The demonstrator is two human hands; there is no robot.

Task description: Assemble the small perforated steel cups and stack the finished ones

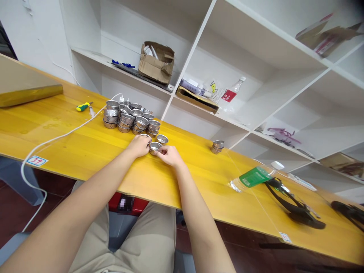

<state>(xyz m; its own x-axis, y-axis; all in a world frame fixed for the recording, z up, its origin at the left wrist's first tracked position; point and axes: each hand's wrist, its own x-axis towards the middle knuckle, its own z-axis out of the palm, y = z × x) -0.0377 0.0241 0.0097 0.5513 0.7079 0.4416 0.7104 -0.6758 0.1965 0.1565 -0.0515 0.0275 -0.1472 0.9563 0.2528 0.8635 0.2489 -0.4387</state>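
Observation:
Many small perforated metal cups point(127, 119) stand in stacks at the back left of the yellow table. In front of them, my left hand point(139, 145) has its fingers closed over a metal cup point(146, 136), which it partly hides. My right hand point(168, 154) pinches the near right rim of another metal cup point(155, 146), just beside the left hand. Behind that cup sits a separate metal cup point(162, 139), touched by neither hand. Farther right, two cups point(217, 146) are stacked one on the other.
On the yellow table point(199, 174), a green-labelled bottle point(256, 176) and black straps point(295, 212) lie to the right. A screwdriver point(83, 107) and a white cable point(64, 135) are at the left. White shelves point(227, 45) holding boxes rise behind the table.

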